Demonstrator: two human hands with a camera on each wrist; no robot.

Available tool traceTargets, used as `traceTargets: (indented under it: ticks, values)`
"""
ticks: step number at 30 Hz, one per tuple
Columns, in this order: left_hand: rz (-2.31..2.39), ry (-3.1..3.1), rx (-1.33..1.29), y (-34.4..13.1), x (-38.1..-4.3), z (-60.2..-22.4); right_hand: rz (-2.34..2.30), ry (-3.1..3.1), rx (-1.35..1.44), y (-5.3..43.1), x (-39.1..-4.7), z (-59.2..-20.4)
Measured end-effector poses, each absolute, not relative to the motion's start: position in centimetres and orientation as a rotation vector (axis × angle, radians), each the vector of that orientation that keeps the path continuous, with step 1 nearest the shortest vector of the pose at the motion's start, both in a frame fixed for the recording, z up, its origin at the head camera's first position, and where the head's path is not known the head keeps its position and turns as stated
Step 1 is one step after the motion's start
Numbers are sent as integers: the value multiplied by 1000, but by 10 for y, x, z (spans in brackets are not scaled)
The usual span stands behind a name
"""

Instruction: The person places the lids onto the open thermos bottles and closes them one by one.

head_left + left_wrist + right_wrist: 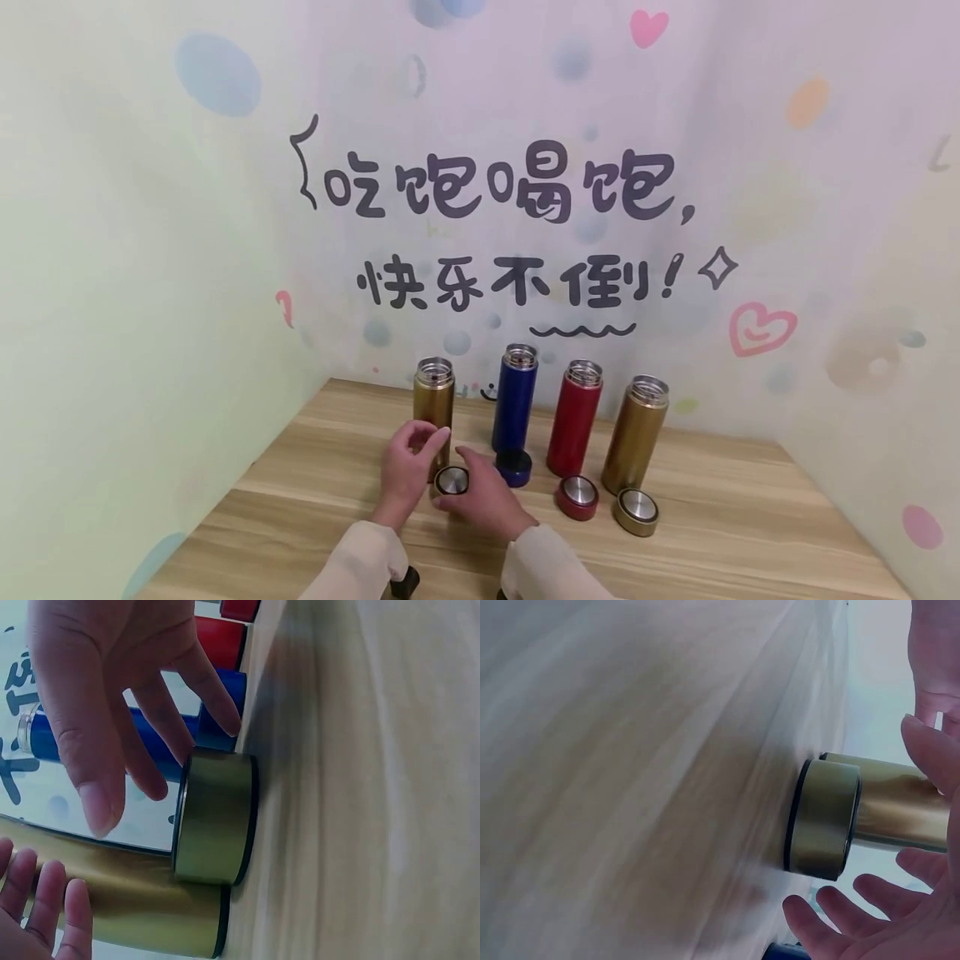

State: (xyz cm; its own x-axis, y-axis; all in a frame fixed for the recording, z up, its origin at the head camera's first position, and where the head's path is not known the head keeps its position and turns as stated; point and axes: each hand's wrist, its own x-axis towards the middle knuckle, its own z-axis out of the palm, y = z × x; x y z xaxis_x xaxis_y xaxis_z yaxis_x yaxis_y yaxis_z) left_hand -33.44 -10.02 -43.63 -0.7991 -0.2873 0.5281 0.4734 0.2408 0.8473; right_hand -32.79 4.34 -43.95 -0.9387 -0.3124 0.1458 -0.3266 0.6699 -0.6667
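My left hand is just in front of the left gold bottle, its fingers loosely bent and grasping nothing visible. In the left wrist view its fingertips overlap the bottle; whether they touch it cannot be seen. My right hand is spread beside a gold lid with a silver top. From the right wrist view, a gap shows between the right fingers and this lid, which rests on the table before the bottle. The bottle stands upright with its mouth uncovered.
Upright and uncapped behind the hands stand a blue bottle, a red bottle and another gold bottle. Before them lie a blue lid, a red lid and a second gold lid. A printed curtain backs the wooden table.
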Motion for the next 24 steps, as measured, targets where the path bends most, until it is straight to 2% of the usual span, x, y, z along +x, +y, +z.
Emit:
traceTargets:
  ticks: [10,24]
  values:
    - [-1614,-1918,16,-104,-341,-434,1143,-2897,522,37,-334,-443]
    - [-1566,-1883,87,-111,-354,-441,1061,-2876,577,37,-337,-447]
